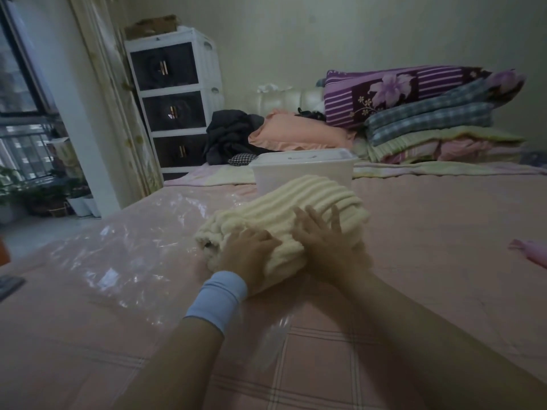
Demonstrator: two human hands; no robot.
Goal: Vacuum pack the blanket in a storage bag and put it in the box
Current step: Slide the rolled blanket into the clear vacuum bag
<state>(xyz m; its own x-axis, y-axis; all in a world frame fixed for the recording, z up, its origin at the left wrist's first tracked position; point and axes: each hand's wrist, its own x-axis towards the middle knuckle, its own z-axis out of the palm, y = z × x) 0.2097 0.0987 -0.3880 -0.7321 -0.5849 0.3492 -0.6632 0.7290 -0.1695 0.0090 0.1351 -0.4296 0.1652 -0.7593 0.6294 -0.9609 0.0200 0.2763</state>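
A folded cream ribbed blanket (pixel 284 208) lies on the pink bed in the middle of the view. My left hand (pixel 248 250), with a pale blue wristband, rests on its near left end, fingers bent over the fold. My right hand (pixel 321 232) presses flat on top of the blanket with fingers spread. A clear plastic storage bag (pixel 124 255) lies flat on the bed to the left of the blanket, touching it. A white translucent box (pixel 302 170) with its lid on stands just behind the blanket.
Stacked folded quilts (pixel 429 113) and an orange pillow (pixel 299 134) sit at the head of the bed. A dark garment (pixel 231 137) lies beside them. A white drawer unit (pixel 174 96) stands at the back left. A pink object (pixel 529 251) lies at the right edge.
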